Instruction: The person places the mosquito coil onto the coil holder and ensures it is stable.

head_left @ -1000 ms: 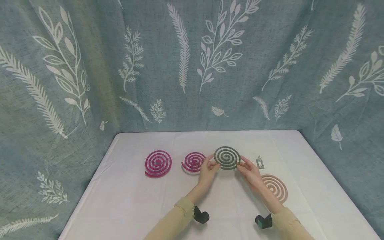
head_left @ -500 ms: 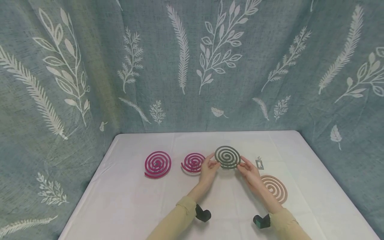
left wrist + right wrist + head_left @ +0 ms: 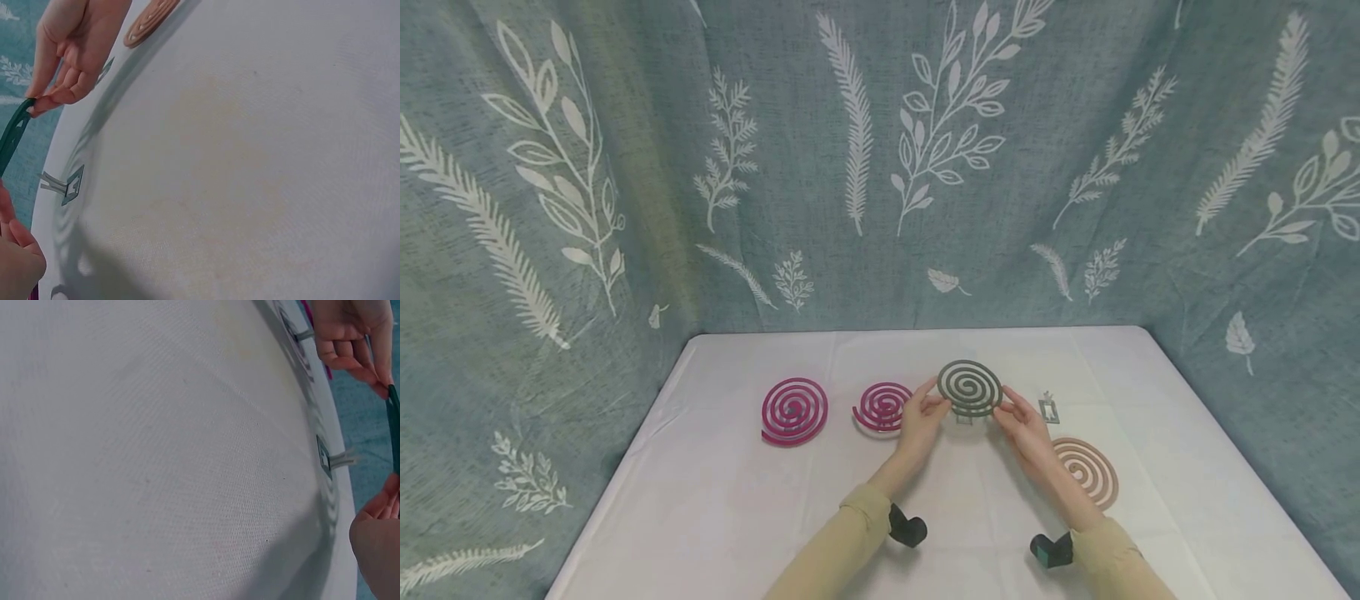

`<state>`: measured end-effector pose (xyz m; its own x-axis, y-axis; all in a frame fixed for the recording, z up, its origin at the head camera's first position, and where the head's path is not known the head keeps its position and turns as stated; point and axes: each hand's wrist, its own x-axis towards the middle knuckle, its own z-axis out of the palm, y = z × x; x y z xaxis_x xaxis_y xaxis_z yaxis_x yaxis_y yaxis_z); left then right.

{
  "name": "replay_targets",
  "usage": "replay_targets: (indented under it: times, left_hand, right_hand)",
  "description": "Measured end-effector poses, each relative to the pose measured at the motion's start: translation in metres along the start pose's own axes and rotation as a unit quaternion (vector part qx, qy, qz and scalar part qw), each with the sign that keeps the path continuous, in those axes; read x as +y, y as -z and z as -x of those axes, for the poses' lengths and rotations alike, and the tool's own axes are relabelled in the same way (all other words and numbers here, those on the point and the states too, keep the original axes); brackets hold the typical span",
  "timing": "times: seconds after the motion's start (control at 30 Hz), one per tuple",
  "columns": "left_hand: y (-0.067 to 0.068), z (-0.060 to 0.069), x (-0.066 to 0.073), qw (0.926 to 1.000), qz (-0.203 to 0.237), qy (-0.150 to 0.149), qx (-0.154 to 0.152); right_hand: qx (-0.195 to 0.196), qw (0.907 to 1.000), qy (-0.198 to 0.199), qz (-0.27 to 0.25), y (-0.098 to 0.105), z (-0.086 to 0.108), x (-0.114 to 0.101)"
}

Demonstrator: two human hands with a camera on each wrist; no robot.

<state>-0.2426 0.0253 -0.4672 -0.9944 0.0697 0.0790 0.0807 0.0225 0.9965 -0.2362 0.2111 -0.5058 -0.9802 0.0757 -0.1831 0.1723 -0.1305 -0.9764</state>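
Observation:
Between my two hands a dark green mosquito coil (image 3: pixel 968 387) is held by its edges, above the white table. My left hand (image 3: pixel 922 423) pinches its left edge; my right hand (image 3: pixel 1028 431) pinches the right edge. Below the coil, a small metal coil stand (image 3: pixel 73 186) rests on the table with its prongs up, apart from the coil; in the head view the coil covers most of it. The right wrist view shows the green coil edge-on, at the frame's right side. Just left of my left hand is a magenta coil (image 3: pixel 886 405), raised off the table.
Another magenta coil (image 3: pixel 795 409) sits farther left. A second metal stand (image 3: pixel 1048 420) lies beyond my right hand, and a brown coil (image 3: pixel 1097 472) is partly behind my right forearm. A patterned blue-grey curtain (image 3: pixel 880 275) surrounds the table's back and sides.
The green coil has risen slightly and moved a little away from me, with both hands still pinching it. The stand's base now shows under its near edge.

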Motion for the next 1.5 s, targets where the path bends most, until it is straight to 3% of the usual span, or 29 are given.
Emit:
replay_targets:
  times: [0.07,0.27,0.4,0.5,0.73,0.9,1.2,1.37,1.5]
  left_hand:
    - [-0.001,-0.003,-0.003,1.0000,-0.005,0.003,0.000]
    - [-0.006,-0.018,-0.030,0.9998,-0.011,0.014,0.008]
    - [-0.007,-0.019,-0.039,0.9997,-0.014,0.018,-0.002]
    - [-0.006,-0.017,-0.037,0.9996,-0.006,0.023,-0.011]
    - [-0.001,-0.002,-0.011,0.9995,0.007,0.022,-0.024]
    - [-0.001,0.003,-0.008,0.9993,0.015,0.024,-0.026]
    - [-0.004,0.001,-0.015,0.9990,0.027,0.030,-0.019]
    - [-0.009,-0.011,-0.038,0.9990,0.020,0.037,-0.014]
    - [-0.008,-0.013,-0.042,0.9990,0.019,0.035,-0.019]
  right_hand:
    - [0.002,1.0000,0.001,-0.001,0.000,0.000,-0.001]
    - [0.006,1.0000,-0.005,-0.001,0.002,-0.003,-0.001]
    - [0.006,0.9999,-0.009,-0.008,0.003,-0.005,0.003]
    - [0.006,0.9999,-0.007,-0.011,0.003,-0.006,0.006]
    - [0.011,0.9998,-0.009,-0.010,0.003,-0.007,0.010]
    - [0.015,0.9998,-0.009,-0.012,0.002,-0.008,0.011]
    - [0.019,0.9997,-0.018,0.002,0.004,-0.009,0.015]
    - [0.019,0.9996,-0.022,0.007,0.004,-0.011,0.016]
    - [0.016,0.9997,-0.019,0.005,0.005,-0.011,0.017]
